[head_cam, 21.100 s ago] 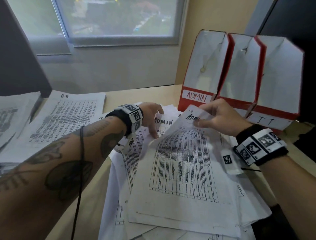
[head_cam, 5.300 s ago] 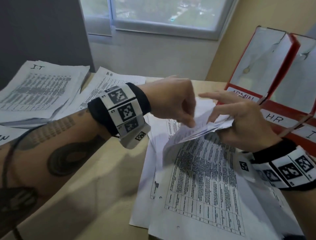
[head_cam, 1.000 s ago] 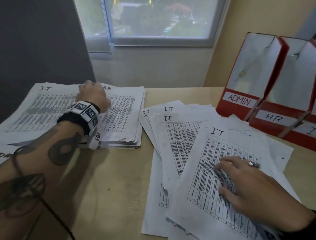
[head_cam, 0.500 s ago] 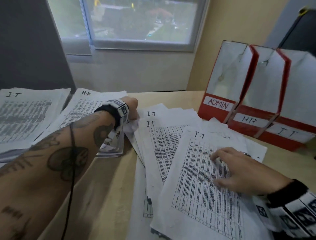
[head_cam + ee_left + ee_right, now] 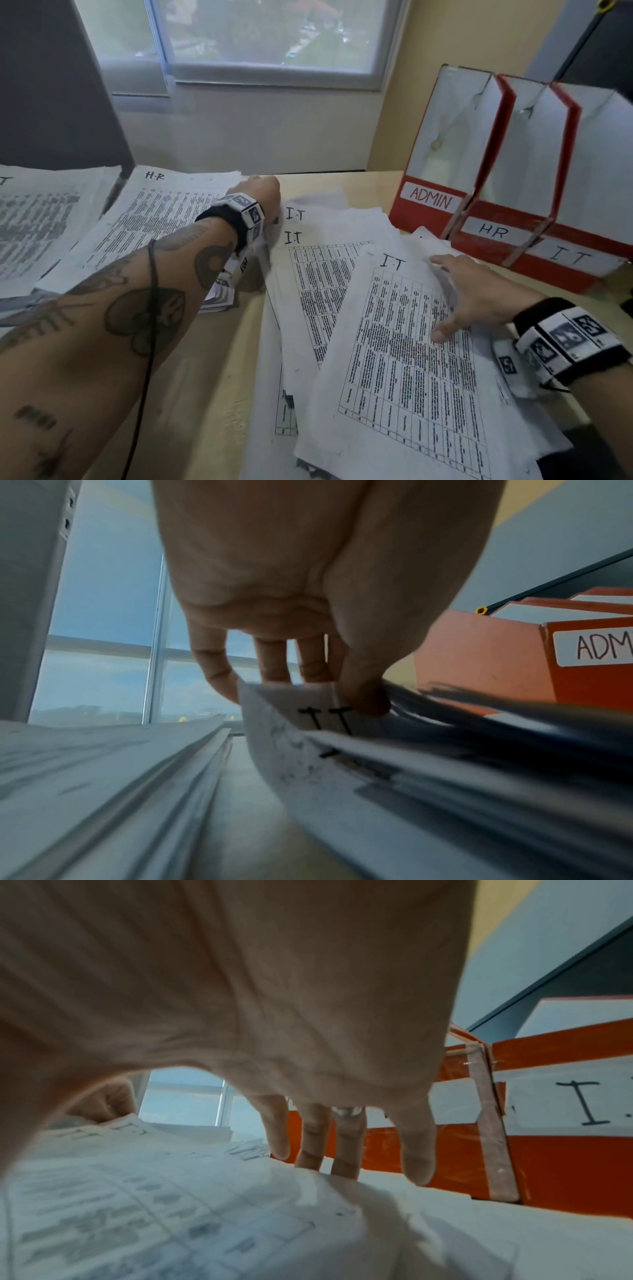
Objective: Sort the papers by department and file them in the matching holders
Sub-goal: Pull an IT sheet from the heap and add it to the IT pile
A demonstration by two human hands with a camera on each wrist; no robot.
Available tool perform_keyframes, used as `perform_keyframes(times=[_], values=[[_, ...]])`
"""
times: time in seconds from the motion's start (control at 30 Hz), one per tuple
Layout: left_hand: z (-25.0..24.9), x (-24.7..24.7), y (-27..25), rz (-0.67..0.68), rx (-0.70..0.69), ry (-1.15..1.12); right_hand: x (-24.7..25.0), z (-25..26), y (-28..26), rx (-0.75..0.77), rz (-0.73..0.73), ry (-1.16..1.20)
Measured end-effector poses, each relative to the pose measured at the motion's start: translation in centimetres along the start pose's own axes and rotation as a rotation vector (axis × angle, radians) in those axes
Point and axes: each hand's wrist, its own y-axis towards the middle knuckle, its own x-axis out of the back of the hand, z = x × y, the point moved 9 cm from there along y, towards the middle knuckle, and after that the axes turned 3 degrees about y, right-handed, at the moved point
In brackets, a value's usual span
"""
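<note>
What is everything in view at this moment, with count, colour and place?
IT sheets: several, white, fanned at centre of desk.
HR pile: one, white, left of centre.
IT pile: one, white, far left.
File holders: three, red and white, right rear, labelled ADMIN, HR, IT.
Desk: one, light wood.
Window: one, behind desk.
Wristbands: two, black with white markers.
Left hand: pinches an IT sheet's top corner.
Right hand: flat on the top IT sheet.
</note>
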Motion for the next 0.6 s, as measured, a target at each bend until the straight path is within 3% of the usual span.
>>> perform_keyframes(times=[0.13, 0.23, 0.3, 0.37, 0.43, 0.5, 0.6], values=[[-0.2, 1.2, -0.7, -0.081, -0.007, 0.095, 2.4, -0.1, 0.3, 0.006, -0.254, 0.083], [-3.1, 2.9, -3.2, -0.187, -0.13, -0.009, 4.2, 0.8, -0.5, 0.102, -0.463, 0.219], [-6.0, 2.7, -5.7, -0.093, -0.286, -0.205, 4.9, 1.9, -1.0, 0.181, -0.525, 0.272], [-8.7, 1.5, -8.6, 0.122, -0.439, -0.387, 5.2, 3.6, -1.6, 0.247, -0.522, 0.311], [-10.2, -0.2, -10.7, 0.238, -0.543, -0.35, 5.1, 5.7, -2.2, 0.33, -0.488, 0.277], [-9.5, -0.6, -9.9, 0.154, -0.504, -0.218, 4.6, 7.2, -2.3, 0.406, -0.468, 0.192], [-6.2, -0.6, -7.3, 0.074, -0.289, 0.014, 3.6, 7.8, -1.9, 0.463, -0.441, 0.119]])
